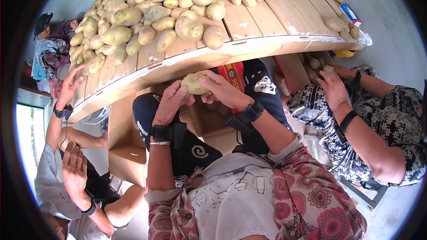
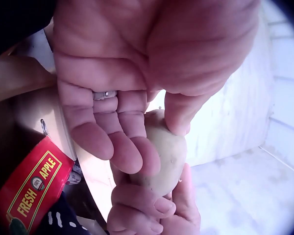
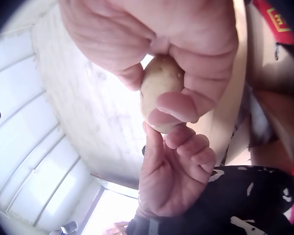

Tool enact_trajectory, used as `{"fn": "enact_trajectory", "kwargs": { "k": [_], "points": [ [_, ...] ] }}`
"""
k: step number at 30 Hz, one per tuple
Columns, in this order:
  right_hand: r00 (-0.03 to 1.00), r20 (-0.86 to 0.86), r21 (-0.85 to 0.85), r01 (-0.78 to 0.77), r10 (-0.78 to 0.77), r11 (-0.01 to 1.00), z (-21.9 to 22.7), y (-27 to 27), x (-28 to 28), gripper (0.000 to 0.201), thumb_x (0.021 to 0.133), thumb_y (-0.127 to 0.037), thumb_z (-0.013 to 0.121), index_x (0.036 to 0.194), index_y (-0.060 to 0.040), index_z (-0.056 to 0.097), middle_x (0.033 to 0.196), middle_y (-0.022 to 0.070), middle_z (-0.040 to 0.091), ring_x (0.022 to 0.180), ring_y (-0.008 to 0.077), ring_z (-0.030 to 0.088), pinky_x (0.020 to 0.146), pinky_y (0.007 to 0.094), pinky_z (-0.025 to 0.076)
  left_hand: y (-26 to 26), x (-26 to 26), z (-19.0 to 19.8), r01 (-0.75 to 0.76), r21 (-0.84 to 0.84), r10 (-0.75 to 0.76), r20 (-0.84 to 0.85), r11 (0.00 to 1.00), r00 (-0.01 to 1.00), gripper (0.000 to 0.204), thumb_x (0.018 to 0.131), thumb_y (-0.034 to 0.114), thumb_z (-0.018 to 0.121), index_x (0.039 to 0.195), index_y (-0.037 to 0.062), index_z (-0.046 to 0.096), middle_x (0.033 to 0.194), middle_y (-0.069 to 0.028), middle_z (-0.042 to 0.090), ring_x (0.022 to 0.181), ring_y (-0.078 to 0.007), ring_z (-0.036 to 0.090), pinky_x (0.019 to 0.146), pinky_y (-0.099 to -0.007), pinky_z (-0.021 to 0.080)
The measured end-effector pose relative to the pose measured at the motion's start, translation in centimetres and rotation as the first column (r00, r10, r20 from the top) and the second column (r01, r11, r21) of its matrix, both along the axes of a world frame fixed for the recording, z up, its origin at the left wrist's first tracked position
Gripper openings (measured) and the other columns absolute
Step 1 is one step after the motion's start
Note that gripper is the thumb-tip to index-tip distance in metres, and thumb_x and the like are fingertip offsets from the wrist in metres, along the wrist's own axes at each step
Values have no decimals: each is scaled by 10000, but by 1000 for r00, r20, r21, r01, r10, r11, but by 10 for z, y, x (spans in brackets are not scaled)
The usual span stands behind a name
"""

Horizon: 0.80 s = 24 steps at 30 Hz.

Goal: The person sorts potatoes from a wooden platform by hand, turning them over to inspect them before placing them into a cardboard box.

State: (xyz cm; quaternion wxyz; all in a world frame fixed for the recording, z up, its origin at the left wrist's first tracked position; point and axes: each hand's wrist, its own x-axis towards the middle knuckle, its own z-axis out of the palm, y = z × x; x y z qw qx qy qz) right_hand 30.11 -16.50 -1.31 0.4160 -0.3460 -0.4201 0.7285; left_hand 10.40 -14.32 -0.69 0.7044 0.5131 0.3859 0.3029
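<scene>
A pale yellow potato (image 1: 194, 84) is held up between both hands, over the lap and just in front of the table edge. My left hand (image 1: 171, 101) pinches one end between thumb and fingers; a ring shows on one finger in the left wrist view. At the other end my right hand (image 1: 226, 91) grips it, thumb on one side and fingers curled on the other. Small dark specks mark the skin of the potato (image 2: 167, 155) in the left wrist view. In the right wrist view the fingers cover part of the potato (image 3: 157, 90).
A large heap of potatoes (image 1: 189, 29) lies on the slatted wooden table (image 1: 284, 15). Below stand an open cardboard box (image 1: 126, 162) and a red "Fresh Apple" carton (image 1: 232, 73). One person (image 1: 378, 129) sits at the right, another (image 1: 75, 173) at the left.
</scene>
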Motion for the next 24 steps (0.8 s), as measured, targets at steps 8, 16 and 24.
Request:
{"fn": "enact_trajectory", "kwargs": {
  "k": [8, 16, 24],
  "points": [
    [995, 100, 56, 13, -19, 998, -1, 0, 0, 392, 936, -297, 467, 1208, -19, 424, 913, 48, 558, 643, 68, 526, 527, 193, 423, -2, -2, 1, 62, 30, -61, -34, 998, 998, 397, 946, 333, 446, 1191, 22, 482, 822, -28, 580, 726, -78, 541, 692, -216, 458],
    [991, 133, 168, 3, -25, 986, 10, 3, 1, 426, 846, -133, 608, 1211, -25, 419, 903, 47, 551, 705, 69, 513, 573, 200, 442, -2, -1, -2, 16, 49, -17, 12, 999, 1000, 416, 930, 301, 481, 1241, 24, 460, 966, -40, 588, 825, -109, 566, 755, -249, 462],
    [999, 52, 156, 1, -9, 988, 6, 3, 3, 468, 803, -74, 644, 1210, -29, 419, 895, 34, 552, 694, 74, 519, 576, 202, 446, -2, 0, -2, 43, 64, -44, 15, 997, 999, 418, 924, 264, 503, 1260, 22, 445, 994, -26, 585, 857, -105, 563, 783, -250, 457]
  ]
}}
